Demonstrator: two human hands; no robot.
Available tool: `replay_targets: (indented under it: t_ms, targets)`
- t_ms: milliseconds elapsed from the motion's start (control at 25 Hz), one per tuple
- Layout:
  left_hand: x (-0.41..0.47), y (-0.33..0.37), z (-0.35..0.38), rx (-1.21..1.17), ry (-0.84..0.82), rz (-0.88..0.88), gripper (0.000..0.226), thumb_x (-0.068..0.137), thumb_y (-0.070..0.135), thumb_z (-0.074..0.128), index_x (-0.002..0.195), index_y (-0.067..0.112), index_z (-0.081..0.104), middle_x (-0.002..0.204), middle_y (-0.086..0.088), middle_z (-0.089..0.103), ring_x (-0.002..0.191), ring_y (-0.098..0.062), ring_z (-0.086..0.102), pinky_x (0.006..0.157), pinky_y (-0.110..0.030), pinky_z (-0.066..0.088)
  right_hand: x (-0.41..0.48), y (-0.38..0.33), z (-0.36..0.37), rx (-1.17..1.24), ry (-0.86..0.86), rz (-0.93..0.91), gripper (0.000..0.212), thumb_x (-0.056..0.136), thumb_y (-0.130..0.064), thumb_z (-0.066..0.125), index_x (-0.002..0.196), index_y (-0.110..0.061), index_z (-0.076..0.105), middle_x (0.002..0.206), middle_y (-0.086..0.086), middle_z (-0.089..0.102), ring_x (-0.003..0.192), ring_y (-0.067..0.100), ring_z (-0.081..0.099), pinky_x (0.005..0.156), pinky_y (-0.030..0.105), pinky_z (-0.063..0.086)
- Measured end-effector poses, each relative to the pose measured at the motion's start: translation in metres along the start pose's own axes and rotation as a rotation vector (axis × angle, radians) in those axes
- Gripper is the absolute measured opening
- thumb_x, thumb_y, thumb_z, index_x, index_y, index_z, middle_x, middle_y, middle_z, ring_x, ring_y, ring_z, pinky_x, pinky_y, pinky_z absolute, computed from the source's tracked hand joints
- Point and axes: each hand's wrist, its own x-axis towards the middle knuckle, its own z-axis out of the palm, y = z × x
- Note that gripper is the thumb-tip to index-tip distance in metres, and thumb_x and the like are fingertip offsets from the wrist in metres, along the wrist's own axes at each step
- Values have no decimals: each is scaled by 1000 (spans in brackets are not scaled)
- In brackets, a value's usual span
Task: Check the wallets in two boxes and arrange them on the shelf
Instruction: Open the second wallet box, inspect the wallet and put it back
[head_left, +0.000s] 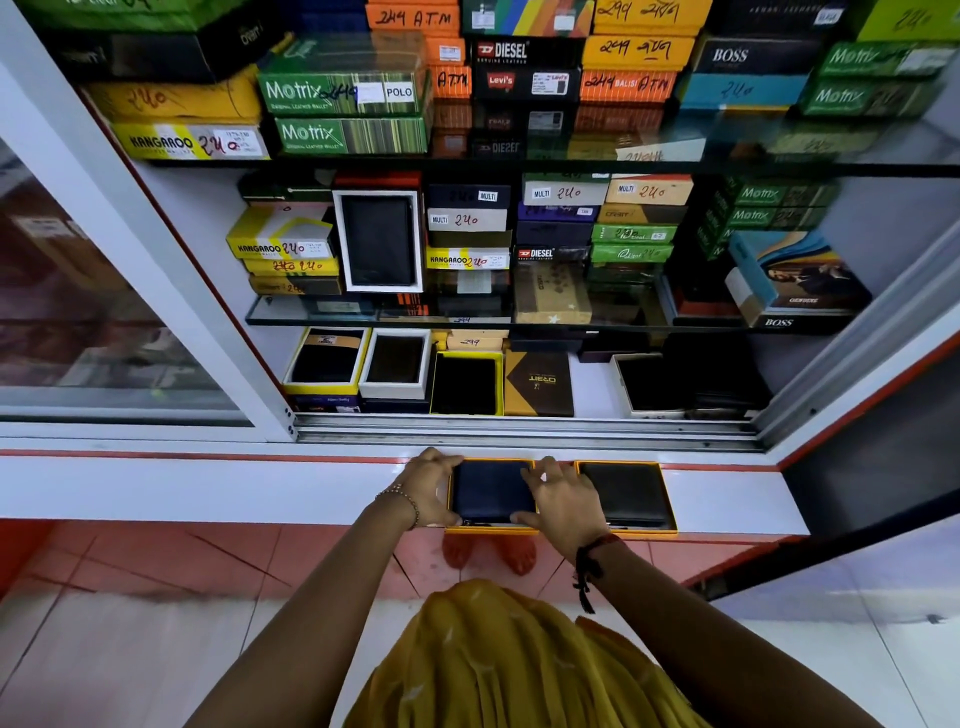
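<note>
Both hands' fingers (545, 475) grip the navy wallet's (488, 491) edges.

White ledge (260, 486), red-trimmed, below your cabinet.
Two orange-rimmed open boxes sit on it, touching: left box (491, 530), right box (670, 499).

The right hand (563, 501) hides the navy wallet's (488, 491) right edge.

Even, cool indoor light fills the cabinet; the lower shelf (592, 387) lies dimmer. The glass shelves (831, 150) mirror the boxes above them. Wide-angle distortion bends the frame edges, and the sliding glass door (104, 312) at left looks smeared.
</note>
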Motion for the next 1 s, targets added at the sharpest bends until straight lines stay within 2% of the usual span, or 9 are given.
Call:
replay_targets:
  t_ms: [120, 200, 280, 320, 440, 520, 600, 720, 1000]
  targets:
    - [1, -2, -1, -7, -2, 15, 101, 61, 30, 88, 147, 21, 36, 127, -4, 42, 122, -21, 46, 108, -30, 41, -8, 2, 4, -205, 6, -40, 68, 91, -64, 47, 140, -17, 54, 117, 9, 71, 104, 33, 66, 81, 44, 56]
    - [2, -3, 0, -38, -16, 2, 99, 62, 31, 87, 146, 22, 37, 129, -4, 40, 123, -21, 45, 109, -31, 41, -10, 4, 10, -205, 48, -73, 66, 96, -61, 37, 144, -17, 49, 104, 7, 76, 96, 32, 69, 77, 41, 55]
    - [3, -5, 0, -73, -26, -13, 94, 63, 33, 87, 145, 24, 40, 129, -4, 39, 123, -20, 43, 108, -29, 40, -10, 7, 10, -50, 59, -74, 62, 101, -57, 30, 149, -19, 39, 103, 9, 76, 96, 30, 69, 78, 39, 54]
    - [4, -6, -1, -92, -24, -15, 88, 65, 34, 86, 142, 25, 44, 128, -4, 39, 123, -20, 43, 106, -28, 40, -10, 7, 9, 81, 63, -58, 58, 102, -56, 30, 147, -22, 41, 104, 8, 75, 96, 28, 70, 77, 39, 57]
    - [4, -2, -1, -75, 16, 35, 59, 74, 36, 79, 129, 25, 60, 122, -6, 44, 120, -23, 46, 101, -26, 39, -9, -2, -1, 540, 144, 64, 46, 98, -56, 42, 124, -23, 61, 109, -1, 75, 88, 18, 71, 74, 40, 59]
    - [5, 2, 1, 10, 13, 72, 63, 72, 37, 80, 131, 25, 59, 122, -5, 46, 119, -22, 46, 101, -28, 41, -2, -7, -9, 702, 154, 112, 37, 94, -46, 59, 108, -15, 72, 117, -4, 72, 86, 16, 70, 77, 36, 57]
    - [3, 5, 2, 77, -7, 68, 84, 64, 40, 84, 139, 27, 49, 123, -3, 45, 118, -19, 45, 102, -32, 45, -1, -10, -17, 626, 75, 59, 37, 86, -43, 70, 111, -16, 72, 124, -5, 67, 98, 17, 68, 82, 33, 55]
    - [0, 2, -1, 133, -4, 45, 103, 57, 40, 87, 145, 24, 38, 130, -2, 43, 122, -20, 45, 104, -38, 47, -4, -12, -17, 351, -62, -46, 63, 78, -49, 74, 133, -25, 56, 134, -2, 56, 115, 20, 62, 90, 34, 54]
    - [2, -6, -7, 127, -53, 85, 100, 61, 34, 87, 147, 17, 36, 137, -3, 42, 129, -21, 42, 110, -33, 41, 0, -1, -19, 236, -130, -142, 66, 86, -47, 69, 144, -22, 50, 151, 3, 45, 131, 23, 52, 101, 38, 50]
